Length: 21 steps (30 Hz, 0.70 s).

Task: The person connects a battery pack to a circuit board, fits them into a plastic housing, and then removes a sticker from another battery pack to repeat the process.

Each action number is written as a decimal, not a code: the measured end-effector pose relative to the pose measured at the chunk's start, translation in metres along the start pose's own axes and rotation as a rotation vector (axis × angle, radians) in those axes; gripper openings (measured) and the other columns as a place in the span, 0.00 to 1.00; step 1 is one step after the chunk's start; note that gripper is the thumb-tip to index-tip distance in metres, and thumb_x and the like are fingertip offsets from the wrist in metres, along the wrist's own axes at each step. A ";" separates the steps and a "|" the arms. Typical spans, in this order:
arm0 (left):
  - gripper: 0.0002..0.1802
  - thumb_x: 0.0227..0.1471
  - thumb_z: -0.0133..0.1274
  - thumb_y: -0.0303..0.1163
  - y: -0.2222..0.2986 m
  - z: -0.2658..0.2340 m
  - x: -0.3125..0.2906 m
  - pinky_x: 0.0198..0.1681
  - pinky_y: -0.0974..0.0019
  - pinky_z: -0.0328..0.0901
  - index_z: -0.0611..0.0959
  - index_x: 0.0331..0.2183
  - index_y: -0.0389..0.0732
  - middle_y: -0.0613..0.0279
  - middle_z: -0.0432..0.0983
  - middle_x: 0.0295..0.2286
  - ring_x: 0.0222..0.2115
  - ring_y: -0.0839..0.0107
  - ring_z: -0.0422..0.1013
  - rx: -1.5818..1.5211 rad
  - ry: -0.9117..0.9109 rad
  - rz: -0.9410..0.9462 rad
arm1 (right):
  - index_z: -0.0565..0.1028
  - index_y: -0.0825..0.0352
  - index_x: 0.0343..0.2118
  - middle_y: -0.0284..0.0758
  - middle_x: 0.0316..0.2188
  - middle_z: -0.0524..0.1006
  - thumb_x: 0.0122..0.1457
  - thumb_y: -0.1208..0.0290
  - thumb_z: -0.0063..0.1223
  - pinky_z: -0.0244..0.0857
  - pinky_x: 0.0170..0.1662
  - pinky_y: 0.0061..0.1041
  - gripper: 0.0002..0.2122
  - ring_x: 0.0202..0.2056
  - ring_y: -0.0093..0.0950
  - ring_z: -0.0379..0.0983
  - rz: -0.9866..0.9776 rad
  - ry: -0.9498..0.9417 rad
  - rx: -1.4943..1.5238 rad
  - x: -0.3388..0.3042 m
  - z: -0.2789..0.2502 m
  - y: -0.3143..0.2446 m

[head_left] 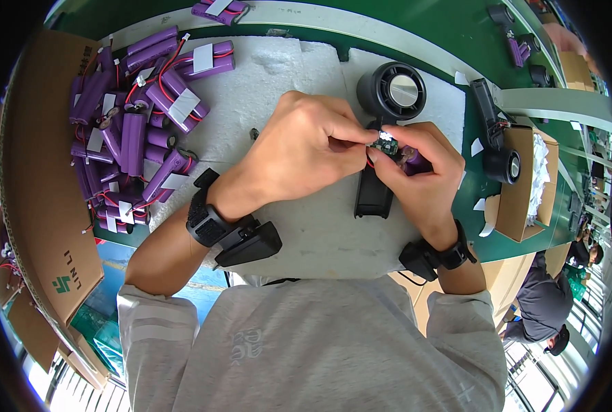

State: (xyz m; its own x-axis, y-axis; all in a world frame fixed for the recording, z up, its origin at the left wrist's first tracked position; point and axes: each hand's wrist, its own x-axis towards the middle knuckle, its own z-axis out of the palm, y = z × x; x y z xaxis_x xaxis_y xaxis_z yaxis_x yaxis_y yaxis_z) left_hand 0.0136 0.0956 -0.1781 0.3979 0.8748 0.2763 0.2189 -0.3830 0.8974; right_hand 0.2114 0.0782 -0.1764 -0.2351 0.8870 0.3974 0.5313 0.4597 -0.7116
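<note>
Right hand has the green circuit board pinched thumb-to-finger, just below the round fan head. Left hand fingertips sit close together at its edge, can't tell if they're gripping. Foam sheet gives room leftward, up to the purple battery packs.

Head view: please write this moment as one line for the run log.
left hand: at green circuit board | right hand: pinching green circuit board | nearby: black round-headed device | left side: piled purple battery packs
</note>
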 end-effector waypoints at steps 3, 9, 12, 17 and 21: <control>0.15 0.40 0.58 0.17 0.001 0.002 -0.001 0.27 0.73 0.68 0.85 0.35 0.37 0.60 0.77 0.27 0.24 0.73 0.74 -0.044 -0.031 -0.060 | 0.79 0.67 0.36 0.31 0.28 0.77 0.41 0.81 0.66 0.60 0.27 0.13 0.15 0.25 0.15 0.69 0.040 -0.004 0.012 -0.001 -0.001 -0.002; 0.19 0.40 0.57 0.15 0.009 0.016 -0.001 0.32 0.70 0.70 0.79 0.38 0.37 0.58 0.74 0.31 0.28 0.70 0.74 -0.163 -0.025 -0.091 | 0.78 0.69 0.34 0.29 0.27 0.76 0.47 0.81 0.64 0.58 0.26 0.12 0.10 0.24 0.13 0.66 0.181 -0.015 0.124 -0.002 -0.006 -0.006; 0.19 0.38 0.58 0.16 0.013 0.018 -0.001 0.30 0.65 0.69 0.75 0.37 0.37 0.55 0.71 0.30 0.26 0.66 0.73 -0.087 0.013 -0.091 | 0.78 0.69 0.34 0.28 0.27 0.76 0.49 0.81 0.63 0.58 0.26 0.12 0.09 0.24 0.12 0.65 0.162 -0.018 0.087 0.001 -0.009 -0.011; 0.19 0.39 0.58 0.15 0.013 0.019 -0.002 0.29 0.66 0.69 0.74 0.37 0.36 0.57 0.71 0.30 0.25 0.67 0.73 -0.096 0.044 -0.144 | 0.78 0.69 0.34 0.26 0.27 0.76 0.50 0.80 0.63 0.56 0.26 0.11 0.08 0.23 0.11 0.64 0.171 -0.042 0.010 0.000 -0.016 -0.013; 0.16 0.40 0.58 0.16 0.013 0.016 -0.004 0.29 0.72 0.69 0.77 0.35 0.36 0.61 0.72 0.27 0.24 0.72 0.73 -0.031 0.055 -0.214 | 0.78 0.69 0.34 0.26 0.27 0.77 0.50 0.80 0.62 0.56 0.25 0.10 0.08 0.23 0.11 0.63 0.201 -0.066 0.018 0.002 -0.014 -0.008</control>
State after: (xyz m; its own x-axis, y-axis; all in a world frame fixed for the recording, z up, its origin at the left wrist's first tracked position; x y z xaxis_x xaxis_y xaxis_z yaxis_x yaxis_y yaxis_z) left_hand 0.0288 0.0822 -0.1731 0.2957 0.9504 0.0966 0.2652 -0.1788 0.9475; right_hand 0.2182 0.0754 -0.1617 -0.1790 0.9616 0.2081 0.5581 0.2734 -0.7834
